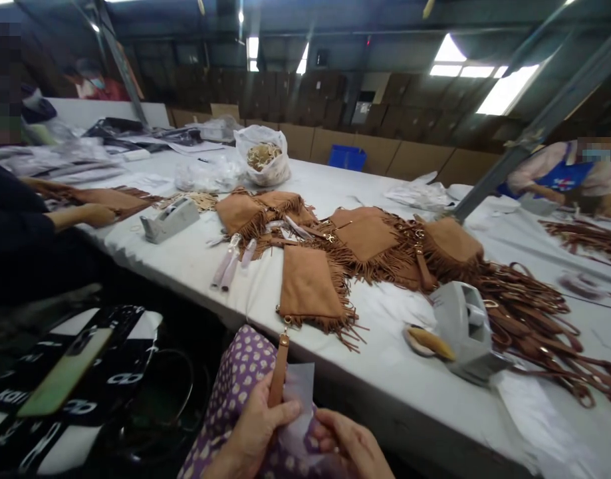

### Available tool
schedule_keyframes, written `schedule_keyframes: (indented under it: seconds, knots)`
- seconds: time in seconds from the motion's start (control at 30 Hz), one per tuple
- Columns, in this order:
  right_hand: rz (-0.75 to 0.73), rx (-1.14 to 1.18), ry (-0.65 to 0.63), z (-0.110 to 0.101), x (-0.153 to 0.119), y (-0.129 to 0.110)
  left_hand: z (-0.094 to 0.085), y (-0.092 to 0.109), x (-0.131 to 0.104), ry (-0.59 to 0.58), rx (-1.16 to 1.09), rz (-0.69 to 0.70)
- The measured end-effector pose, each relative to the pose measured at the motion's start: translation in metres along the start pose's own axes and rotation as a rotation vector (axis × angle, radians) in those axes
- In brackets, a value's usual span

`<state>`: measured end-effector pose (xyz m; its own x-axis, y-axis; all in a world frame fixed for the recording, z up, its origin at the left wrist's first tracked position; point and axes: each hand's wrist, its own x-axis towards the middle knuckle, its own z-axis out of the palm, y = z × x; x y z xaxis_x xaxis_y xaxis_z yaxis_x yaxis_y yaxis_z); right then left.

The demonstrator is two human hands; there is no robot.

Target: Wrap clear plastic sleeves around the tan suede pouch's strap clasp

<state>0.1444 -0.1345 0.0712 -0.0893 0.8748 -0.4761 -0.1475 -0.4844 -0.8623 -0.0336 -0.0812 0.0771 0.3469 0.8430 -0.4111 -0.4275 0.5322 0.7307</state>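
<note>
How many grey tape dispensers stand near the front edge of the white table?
2. The left dispenser is between a co-worker's hand and the brown pouches; the right dispenser is beside the brown straps. Others may be hidden.

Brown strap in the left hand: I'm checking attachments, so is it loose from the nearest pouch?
No, a metal clasp joins the strap to the pouch's corner.

Lower end of strap [280, 369] hidden by left hand [258, 419].
</note>
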Motion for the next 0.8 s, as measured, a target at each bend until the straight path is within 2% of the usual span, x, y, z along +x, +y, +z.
schedule_keyframes:
  seconds: [0.1,0.17,0.33,0.47,0.63,0.8]
  knots:
    - [-0.028,0.072,-0.022,0.018,0.02,-0.022,-0.006,-0.007,0.002,-0.023,0.117,0.021]
    - [-0.049,0.118,-0.025,0.03,0.03,-0.027,-0.009,-0.008,0.002,-0.022,0.163,0.032]
    - [-0.052,0.115,0.081,0.046,0.032,-0.021,-0.012,0.004,-0.007,-0.013,0.037,-0.044]
    - [-0.113,0.104,0.061,0.053,0.025,-0.021,-0.01,0.013,-0.016,-0.056,-0.178,-0.158]
    - [-0.239,-0.019,0.043,0.058,0.023,-0.026,-0.015,0.012,-0.018,-0.151,-0.257,-0.153]
    - [-0.18,0.026,0.088,0.059,0.032,-0.01,-0.023,0.005,-0.019,-0.177,-0.243,-0.16]
